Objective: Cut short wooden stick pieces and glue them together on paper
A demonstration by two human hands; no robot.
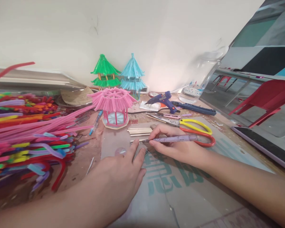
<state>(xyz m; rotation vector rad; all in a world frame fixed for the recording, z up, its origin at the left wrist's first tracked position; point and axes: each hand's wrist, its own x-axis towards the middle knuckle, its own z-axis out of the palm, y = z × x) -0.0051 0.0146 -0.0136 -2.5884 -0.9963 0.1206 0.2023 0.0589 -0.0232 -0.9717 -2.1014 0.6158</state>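
My right hand (171, 139) is closed around a lavender pen (175, 138), its tip pointing left, close to my left fingertips. My left hand (123, 171) lies palm down with its fingers stretched out, index and middle fingertips pressing on the work surface near the pen tip. Beneath those fingertips is a small flat piece, mostly hidden; I cannot make out what it is. Just beyond, several thin wooden sticks (140, 130) lie side by side. Behind them stands a pink pavilion model (115, 107) with a fringed pipe-cleaner roof, thin posts and an octagonal base.
Colourful pipe cleaners (38, 133) are heaped at left. Green (105, 71) and blue (132, 74) pavilions stand by the wall. Scissors (197, 133), a glue gun (165, 100), a clear plastic jar (197, 82) and a blue pen (95, 123) surround the mat (194, 196). A dark-screened device (266, 147) lies right.
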